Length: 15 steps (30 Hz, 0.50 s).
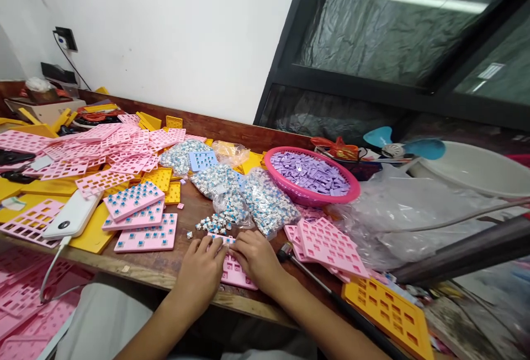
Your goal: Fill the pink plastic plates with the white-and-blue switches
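Note:
A pink plate with square holes [235, 273] lies at the table's front edge, with blue-and-white switches along its far end. My left hand [203, 266] rests on its left side, fingers bent together near the far end; what they hold, if anything, is hidden. My right hand [254, 258] reaches over its right side, fingertips pressed close to the left ones, on something too small to name. Just beyond the hands is a loose pile of blue-and-white switches [215, 222]. To the left sits a stack of pink plates fitted with blue switches [146, 233].
A pink basket of purple pieces [354, 197] stands behind, beside bags of switches [271, 202]. More pink plates [329, 244], a black-handled rod [310, 274] and an orange plate [391, 313] lie right. A white power bank [72, 216] lies left.

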{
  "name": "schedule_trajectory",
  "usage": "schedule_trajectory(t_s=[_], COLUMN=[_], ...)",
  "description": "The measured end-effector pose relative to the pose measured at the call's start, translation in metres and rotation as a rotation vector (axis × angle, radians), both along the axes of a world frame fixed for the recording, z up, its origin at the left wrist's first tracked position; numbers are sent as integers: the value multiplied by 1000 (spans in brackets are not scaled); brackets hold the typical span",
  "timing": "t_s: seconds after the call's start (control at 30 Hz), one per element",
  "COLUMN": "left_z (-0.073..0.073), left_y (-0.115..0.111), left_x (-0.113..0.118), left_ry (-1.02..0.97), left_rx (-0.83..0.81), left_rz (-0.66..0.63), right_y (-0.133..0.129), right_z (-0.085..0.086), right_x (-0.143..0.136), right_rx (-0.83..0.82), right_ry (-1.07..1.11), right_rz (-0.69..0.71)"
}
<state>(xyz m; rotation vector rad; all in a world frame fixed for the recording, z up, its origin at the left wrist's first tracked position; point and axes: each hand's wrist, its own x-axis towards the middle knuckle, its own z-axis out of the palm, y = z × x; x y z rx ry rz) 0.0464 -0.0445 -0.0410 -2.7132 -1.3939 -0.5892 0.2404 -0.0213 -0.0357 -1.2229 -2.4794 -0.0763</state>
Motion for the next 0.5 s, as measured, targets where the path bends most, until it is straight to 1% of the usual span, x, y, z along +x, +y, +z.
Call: schedule_trajectory(t_s=[0.07,0.13,0.2,0.27,0.33,0.4,0.43,0.5], left_z=[-1,1,4,4,0,-5,-7,-10], left_y=[-3,-4,-4,-6,-8,-10,-11,-12], left_x=[-5,-9,-14,-16,-17,-17,-16,-14], left_ry=[-53,-99,-123,-129,-131,-132,-130,-118], left_rx=[-10,-16,-21,-28,-29,-7,6,26], left_rz=[-9,-21,-29,-40,-44,-32,-26,-23], right_y=[-9,-18,-23,-19,-6,14,25,46], right_z=[-1,1,6,12,18,20,20,19], right_x=[-5,-9,-10,-6,1,7,9,9], right_rx=[84,109,74,-13,-121,-195,-208,-236], right_ry=[-107,-171,-171,-93,52,200,236,210], right_rz=[0,0,4,21,28,-3,-28,-35])
